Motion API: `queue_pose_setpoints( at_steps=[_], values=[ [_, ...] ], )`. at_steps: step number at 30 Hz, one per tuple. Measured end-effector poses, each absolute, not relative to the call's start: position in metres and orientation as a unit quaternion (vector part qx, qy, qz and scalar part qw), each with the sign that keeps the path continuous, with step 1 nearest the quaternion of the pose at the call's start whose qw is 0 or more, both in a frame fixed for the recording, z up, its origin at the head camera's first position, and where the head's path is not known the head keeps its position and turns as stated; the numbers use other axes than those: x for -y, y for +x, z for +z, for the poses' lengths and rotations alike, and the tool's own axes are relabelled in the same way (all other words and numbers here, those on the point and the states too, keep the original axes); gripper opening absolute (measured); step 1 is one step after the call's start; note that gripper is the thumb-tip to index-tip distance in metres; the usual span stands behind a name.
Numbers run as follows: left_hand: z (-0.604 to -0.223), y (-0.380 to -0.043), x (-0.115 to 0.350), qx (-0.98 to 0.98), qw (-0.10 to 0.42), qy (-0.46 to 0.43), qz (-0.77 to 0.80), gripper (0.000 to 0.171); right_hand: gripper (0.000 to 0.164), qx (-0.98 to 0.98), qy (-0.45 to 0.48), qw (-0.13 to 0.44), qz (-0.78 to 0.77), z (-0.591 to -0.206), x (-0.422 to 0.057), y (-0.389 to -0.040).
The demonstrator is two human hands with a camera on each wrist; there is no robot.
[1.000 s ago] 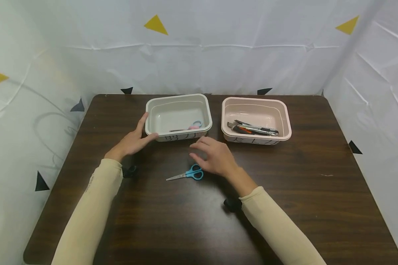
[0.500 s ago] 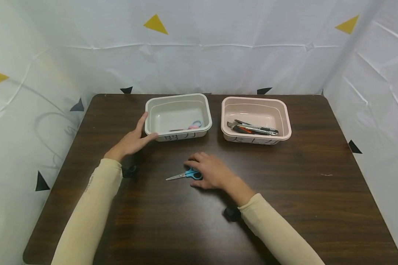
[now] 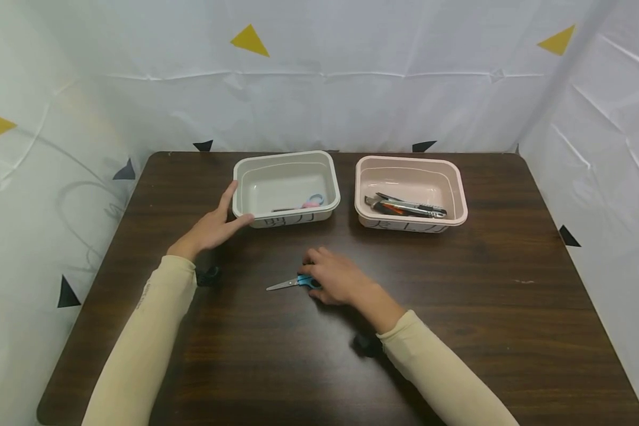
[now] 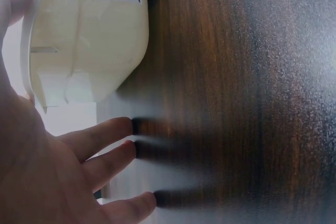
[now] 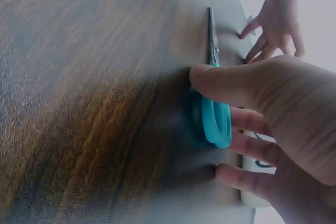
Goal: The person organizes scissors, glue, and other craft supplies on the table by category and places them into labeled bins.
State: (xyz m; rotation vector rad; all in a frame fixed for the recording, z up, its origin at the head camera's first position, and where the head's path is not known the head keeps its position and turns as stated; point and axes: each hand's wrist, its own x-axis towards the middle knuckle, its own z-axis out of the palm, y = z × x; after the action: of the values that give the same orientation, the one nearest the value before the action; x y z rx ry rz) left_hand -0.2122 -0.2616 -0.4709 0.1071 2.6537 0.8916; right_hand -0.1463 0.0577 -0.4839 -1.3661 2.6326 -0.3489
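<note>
Blue-handled scissors (image 3: 284,284) lie on the dark table, blades toward the left. My right hand (image 3: 336,277) pinches their handle; in the right wrist view the thumb is on the near side of the blue loops (image 5: 214,121) and the fingers on the far side. The left hand (image 3: 207,229) is spread at the left end of the off-white basket (image 3: 287,222), thumb on its front rim and index finger at its left side. In the left wrist view the other fingertips (image 4: 123,126) are close to the tabletop. Pink-and-blue-handled scissors (image 3: 312,205) lie inside that basket.
A pale pink basket (image 3: 410,160) stands right of the off-white one, holding several utility knives (image 3: 415,208). Both baskets have dark writing on the front. The wooden table (image 3: 511,296) ends at white sheeting on the back and sides.
My right hand has come down from near the off-white basket's front to the blue scissors, and its fingers have closed on the handle. The left hand stays in place.
</note>
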Motion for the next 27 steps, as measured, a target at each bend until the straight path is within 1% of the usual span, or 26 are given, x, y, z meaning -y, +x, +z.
queue_pose_setpoints(
  at_steps=[3, 11, 18, 27],
  values=[
    [-0.4699, -0.2116, 0.2611, -0.933, 0.171, 0.037, 0.315, 0.092, 0.045, -0.879, -0.456, 0.079, -0.117, -0.4814, -0.0571, -0.1450],
    [-0.4687, -0.2105, 0.2599, -0.933, 0.170, 0.034, 0.315, 0.092, 0.049, -0.882, -0.452, 0.090, -0.099, -0.4787, -0.0562, -0.1430],
    [-0.4707, -0.2126, 0.2606, -0.935, 0.171, 0.034, 0.308, 0.091, 0.041, -0.882, -0.448, 0.090, -0.110, -0.4805, -0.0547, -0.1415],
    [-0.4696, -0.2124, 0.2611, -0.933, 0.175, 0.032, 0.312, 0.091, 0.040, -0.888, -0.434, 0.099, -0.114, -0.4802, -0.0547, -0.1399]
  ],
)
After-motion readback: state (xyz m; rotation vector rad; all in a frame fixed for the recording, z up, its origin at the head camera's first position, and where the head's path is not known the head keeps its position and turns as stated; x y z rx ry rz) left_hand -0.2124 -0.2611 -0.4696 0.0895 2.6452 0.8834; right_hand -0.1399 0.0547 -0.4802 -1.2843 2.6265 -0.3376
